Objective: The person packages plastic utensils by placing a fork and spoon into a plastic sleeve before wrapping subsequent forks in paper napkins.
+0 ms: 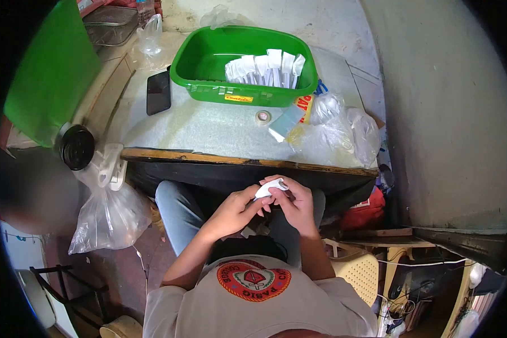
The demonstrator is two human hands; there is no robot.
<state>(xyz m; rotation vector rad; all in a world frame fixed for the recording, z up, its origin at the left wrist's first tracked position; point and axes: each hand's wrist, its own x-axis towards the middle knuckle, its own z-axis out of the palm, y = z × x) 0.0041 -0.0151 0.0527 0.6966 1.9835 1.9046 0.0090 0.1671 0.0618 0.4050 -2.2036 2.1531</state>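
Over my lap, in front of the table edge, my left hand [238, 209] and my right hand [296, 204] are closed around a small white folded tissue-like piece [269, 188]. The fingers of both hands meet at it, and part of it is hidden under them. On the table beyond stands a green basin [208, 92]. Inside, along its right side, a row of slim packets with white tops [274, 59] leans upright; their lower parts look like clear plastic.
On the table [203, 129] lie a black phone [158, 92], a roll of tape [262, 117], a pale blue-green packet [287, 124] and crumpled clear plastic bags [338, 132]. A clear bag [110, 217] hangs at the left. A wall [439, 112] bounds the right side.
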